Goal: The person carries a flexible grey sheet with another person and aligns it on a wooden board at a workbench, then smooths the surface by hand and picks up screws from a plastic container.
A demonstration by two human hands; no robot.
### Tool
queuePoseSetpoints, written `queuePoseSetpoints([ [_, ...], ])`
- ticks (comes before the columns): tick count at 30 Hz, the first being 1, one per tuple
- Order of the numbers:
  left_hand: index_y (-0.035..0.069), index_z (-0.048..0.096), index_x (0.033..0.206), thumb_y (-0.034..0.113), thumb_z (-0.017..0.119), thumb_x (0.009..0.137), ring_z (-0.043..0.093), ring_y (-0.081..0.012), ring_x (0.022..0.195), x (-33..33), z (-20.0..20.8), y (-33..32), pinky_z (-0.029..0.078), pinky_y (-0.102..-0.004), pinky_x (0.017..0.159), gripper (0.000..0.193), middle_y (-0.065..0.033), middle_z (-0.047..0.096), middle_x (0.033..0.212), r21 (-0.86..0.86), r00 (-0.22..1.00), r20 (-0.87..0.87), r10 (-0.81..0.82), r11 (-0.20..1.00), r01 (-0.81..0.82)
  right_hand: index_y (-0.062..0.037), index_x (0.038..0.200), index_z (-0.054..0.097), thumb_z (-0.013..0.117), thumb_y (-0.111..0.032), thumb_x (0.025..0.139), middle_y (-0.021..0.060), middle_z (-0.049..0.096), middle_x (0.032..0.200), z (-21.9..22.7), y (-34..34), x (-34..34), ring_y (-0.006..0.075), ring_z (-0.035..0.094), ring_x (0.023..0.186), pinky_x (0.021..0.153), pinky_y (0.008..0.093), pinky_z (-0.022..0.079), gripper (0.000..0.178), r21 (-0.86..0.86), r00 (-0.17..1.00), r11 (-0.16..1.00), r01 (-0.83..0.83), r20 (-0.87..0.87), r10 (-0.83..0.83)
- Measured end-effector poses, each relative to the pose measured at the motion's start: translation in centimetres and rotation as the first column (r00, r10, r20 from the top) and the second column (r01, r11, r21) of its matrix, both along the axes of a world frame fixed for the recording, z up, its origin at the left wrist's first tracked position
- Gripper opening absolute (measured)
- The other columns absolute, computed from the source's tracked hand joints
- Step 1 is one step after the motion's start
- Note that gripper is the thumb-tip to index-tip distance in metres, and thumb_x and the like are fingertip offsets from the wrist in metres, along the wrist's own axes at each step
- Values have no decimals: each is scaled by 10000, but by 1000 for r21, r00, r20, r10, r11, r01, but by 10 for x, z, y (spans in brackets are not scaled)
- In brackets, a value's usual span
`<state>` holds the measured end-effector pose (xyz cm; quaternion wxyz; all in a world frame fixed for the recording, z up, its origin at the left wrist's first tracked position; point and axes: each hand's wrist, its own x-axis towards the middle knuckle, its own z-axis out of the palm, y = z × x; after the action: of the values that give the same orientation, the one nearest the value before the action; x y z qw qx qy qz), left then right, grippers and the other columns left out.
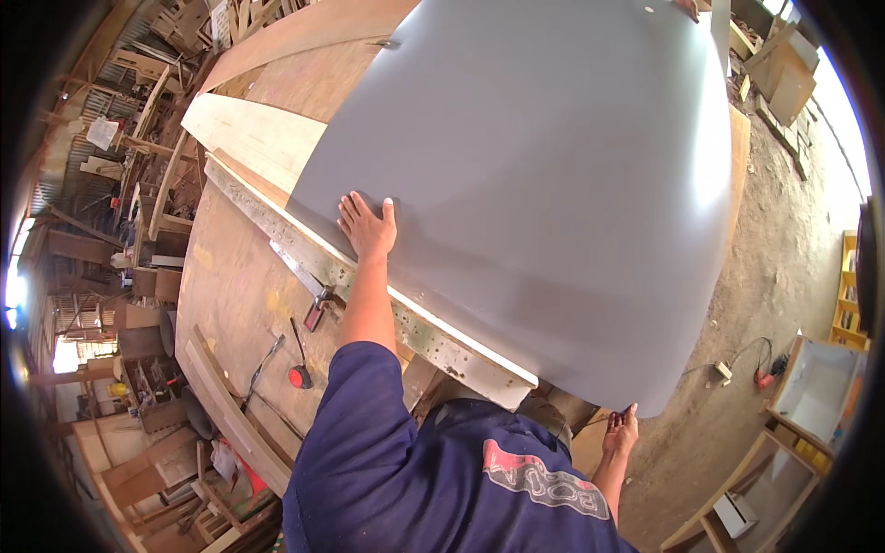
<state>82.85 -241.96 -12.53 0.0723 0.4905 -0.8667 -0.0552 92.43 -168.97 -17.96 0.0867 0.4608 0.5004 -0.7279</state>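
A large, smooth grey sheet (pixel 553 157) spreads over the workbench and sags past its near right end. My left hand (pixel 367 229) lies flat on the sheet near its left edge, fingers spread. At the sheet's near right corner, my right hand (pixel 622 431) is closed on the edge, its fingers partly hidden. Under my left forearm runs a long, worn straight bar (pixel 442 350) with a pale top edge, along the sheet's near side. Beside the bar lie a flat-bladed tool with a dark handle (pixel 318 309) and a red and black tape measure (pixel 300 376).
Another person's hand (pixel 688 7) is at the sheet's far right corner. Pale wooden boards (pixel 258 138) lie on the bench at left. Scrap timber (pixel 147 184) is stacked beyond. On the floor at right are a power cord (pixel 724 370) and open cabinet boxes (pixel 816 392).
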Motion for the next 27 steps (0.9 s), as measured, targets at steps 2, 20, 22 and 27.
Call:
queuePoseSetpoints([
  [2,-13,190,1677,661,421,1041,142,-378,1631,0,-1,-9,117,-534,1329,955,-251,176,1744,-8,1000,-4,-3,1000,3,-122,965,587,757,-423,1006,18,663,965,1,-8,-2,161,646,866,771,298,574,348,4,1000,1000,-8,-4,8],
  [20,8,186,1683,690,393,1042,141,-357,1634,2,0,-74,115,-511,1337,959,-223,173,1752,-9,1000,16,13,1000,-13,-113,1067,620,758,-476,993,26,677,942,15,-67,-6,186,660,854,800,351,554,396,18,980,985,-169,114,166],
  [22,13,185,1685,695,391,1041,141,-352,1635,5,1,-81,116,-509,1338,960,-218,173,1753,-6,1000,17,18,1000,-18,-96,1086,624,756,-487,991,36,675,937,18,-75,-7,191,657,836,781,348,559,424,6,971,981,-194,141,191],
  [27,18,190,1685,696,394,1041,139,-345,1636,-1,-2,-99,118,-503,1339,957,-213,172,1755,-14,1000,24,13,1000,-13,-69,1078,623,748,-490,996,55,674,919,19,-87,-8,199,654,802,753,352,560,446,-8,962,975,-221,160,219],
])
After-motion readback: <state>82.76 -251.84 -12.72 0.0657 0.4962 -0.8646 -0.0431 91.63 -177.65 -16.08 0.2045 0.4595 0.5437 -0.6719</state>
